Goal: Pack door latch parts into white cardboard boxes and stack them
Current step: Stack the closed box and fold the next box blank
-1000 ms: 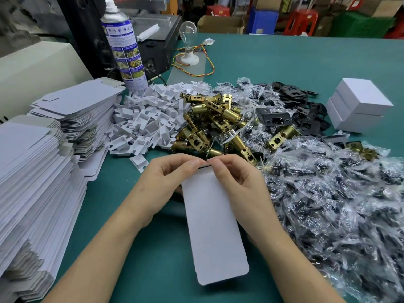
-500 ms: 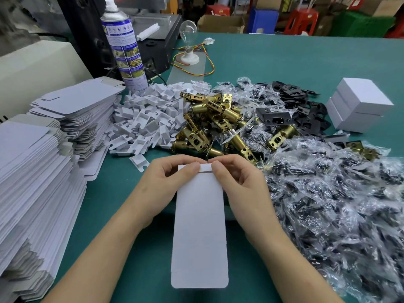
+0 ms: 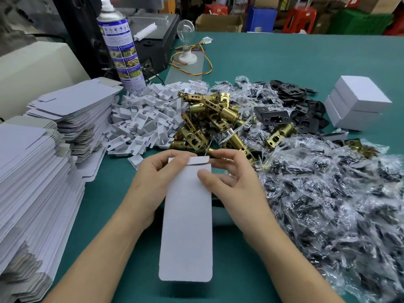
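A: Status?

B: Flat box blank (image 3: 185,232) is pinched at its far end. Left hand (image 3: 150,184): thumb and forefinger on the left corner. Right hand (image 3: 234,186): thumb pressed on the face, fingers curled behind. Tuck flap (image 3: 197,160) looks mid-fold between the fingertips.

A: Advice?

B: Fold should be run along the score, pressure kept even. Brass latches (image 3: 209,119) are piled just beyond the fingertips. Nothing is loaded in the blank. Two closed white boxes (image 3: 358,106) are stacked well right of the fingers, contents hidden.

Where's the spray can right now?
Head view, far left: the spray can stands upright behind the white plastic pieces, left of the light bulb.
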Tool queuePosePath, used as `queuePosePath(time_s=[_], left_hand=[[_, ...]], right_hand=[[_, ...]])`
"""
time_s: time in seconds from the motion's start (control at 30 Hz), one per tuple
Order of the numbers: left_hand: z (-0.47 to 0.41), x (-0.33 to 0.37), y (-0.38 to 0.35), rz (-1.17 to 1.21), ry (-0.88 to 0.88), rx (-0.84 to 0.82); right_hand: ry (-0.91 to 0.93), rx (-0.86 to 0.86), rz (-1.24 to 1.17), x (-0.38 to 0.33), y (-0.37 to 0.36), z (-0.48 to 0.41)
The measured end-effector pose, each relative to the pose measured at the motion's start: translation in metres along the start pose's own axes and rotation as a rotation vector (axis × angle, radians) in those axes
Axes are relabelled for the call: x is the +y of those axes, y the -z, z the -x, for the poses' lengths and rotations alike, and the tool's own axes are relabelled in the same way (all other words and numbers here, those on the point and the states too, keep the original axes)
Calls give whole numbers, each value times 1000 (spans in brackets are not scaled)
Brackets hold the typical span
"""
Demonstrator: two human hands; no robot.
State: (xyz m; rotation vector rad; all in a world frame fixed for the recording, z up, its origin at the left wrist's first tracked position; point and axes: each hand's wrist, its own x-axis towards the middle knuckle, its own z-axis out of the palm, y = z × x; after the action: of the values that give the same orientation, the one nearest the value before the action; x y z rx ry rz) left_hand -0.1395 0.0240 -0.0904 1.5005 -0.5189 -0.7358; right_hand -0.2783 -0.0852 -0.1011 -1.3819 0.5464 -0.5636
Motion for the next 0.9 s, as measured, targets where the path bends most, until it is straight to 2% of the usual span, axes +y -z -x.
queuePosePath(time_s=[0.13,0.33,0.47,0.67,0.9], left_hand=[[-2,-1,0,9,-34,115],[-3,4,7,6,-59,8],[-2,7,11,81,-59,-12],[-3,6,13,9,-99,-17],[-4,6,15,-17,-120,-22]], right_hand=[[-73,6,32,1,-1,1],[78,27,90,-4,2,1],[76,-12,118,-4,1,1],[101,-29,135,-6,3,1],[156,-8,269,-7,3,2]])
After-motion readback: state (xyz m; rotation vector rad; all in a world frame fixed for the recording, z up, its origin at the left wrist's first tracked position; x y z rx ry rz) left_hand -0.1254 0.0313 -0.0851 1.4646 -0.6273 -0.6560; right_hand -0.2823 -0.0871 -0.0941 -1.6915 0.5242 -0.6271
